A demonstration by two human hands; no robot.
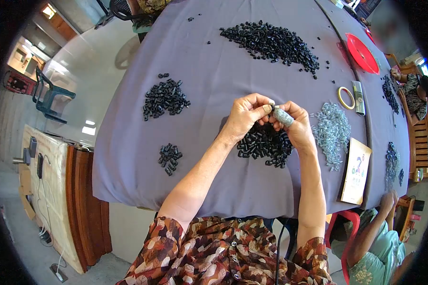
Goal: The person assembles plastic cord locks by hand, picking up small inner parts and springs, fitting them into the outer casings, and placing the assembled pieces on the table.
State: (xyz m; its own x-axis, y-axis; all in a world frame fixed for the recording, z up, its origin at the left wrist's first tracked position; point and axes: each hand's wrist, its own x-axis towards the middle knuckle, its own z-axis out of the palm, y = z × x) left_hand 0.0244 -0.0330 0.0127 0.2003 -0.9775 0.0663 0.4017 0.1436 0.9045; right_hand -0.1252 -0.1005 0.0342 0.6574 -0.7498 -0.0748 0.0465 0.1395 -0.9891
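Across the tabletop (128, 156), I judge the work partway: two smaller heaps (165, 99) of black pieces lie to the left, a large heap (271, 42) lies at the far side, and clear pieces (332, 133) lie to the right; which are finished, I cannot tell. My right hand (298, 126) is clamped on a grey cylinder (283, 118); beside its end, my left hand (246, 115) pinches an apparent small black piece (273, 107), directly above a loose pile (266, 146).

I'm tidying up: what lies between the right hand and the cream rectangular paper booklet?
Head view: a heap of small clear plastic pieces lies between right hand and booklet.
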